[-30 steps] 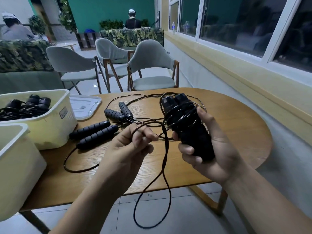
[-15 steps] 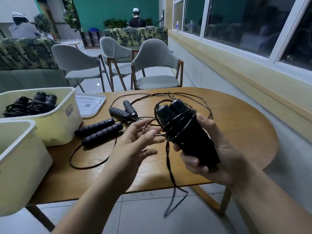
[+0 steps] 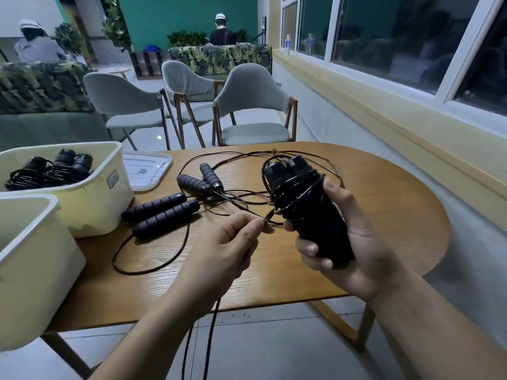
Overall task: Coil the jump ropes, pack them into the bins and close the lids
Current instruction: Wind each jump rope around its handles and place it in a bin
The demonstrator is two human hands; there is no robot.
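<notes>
At frame centre, our right hand (image 3: 354, 242) grips the paired handles (image 3: 307, 215) wound with cord; our left hand (image 3: 227, 245) pinches the cord's loose end (image 3: 270, 215). Two uncoiled ropes (image 3: 164, 212) sprawl across the table (image 3: 384, 215) behind. At left, a bin (image 3: 90, 204) holds coiled ropes, a lid (image 3: 145, 171) beside it.

No text, brand, number or sign can be read anywhere here. The only label in sight is a small grey-edged tag (image 3: 113, 178) on the side wall of the far cream bin (image 3: 90, 212); its print is too blurred and too small to make out. The clear lid (image 3: 145, 171) lying on the bench (image 3: 384, 215) beside that bin carries a small dark mark near its middle, which cannot be read either. Two bottles (image 3: 287, 45) on the window ledge have labels too distant to decipher.
</notes>
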